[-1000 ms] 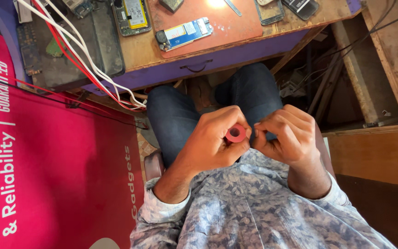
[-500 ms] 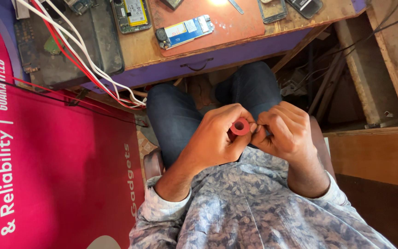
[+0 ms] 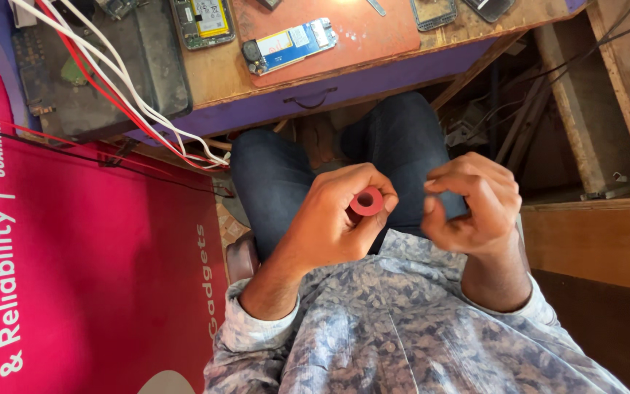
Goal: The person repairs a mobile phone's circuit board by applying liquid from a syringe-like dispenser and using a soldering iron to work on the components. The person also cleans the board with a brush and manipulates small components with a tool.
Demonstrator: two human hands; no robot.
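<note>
So the left hand (image 3: 333, 219) has its fingers wrapped around a small red ring-shaped roll, looks like tape (image 3: 366, 201), pinned at the fingertips over the lap. The right hand (image 3: 468, 204) sits just beside it, not touching, fingers curled with thumb and forefinger nearly pinched, maybe on something thin, can't tell. An opened phone with a blue board (image 3: 289, 45) lies up on the wooden worktop (image 3: 213, 73).

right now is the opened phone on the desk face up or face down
Face down: the opened phone lies back cover off, its blue board and battery showing, on the orange mat.
</note>
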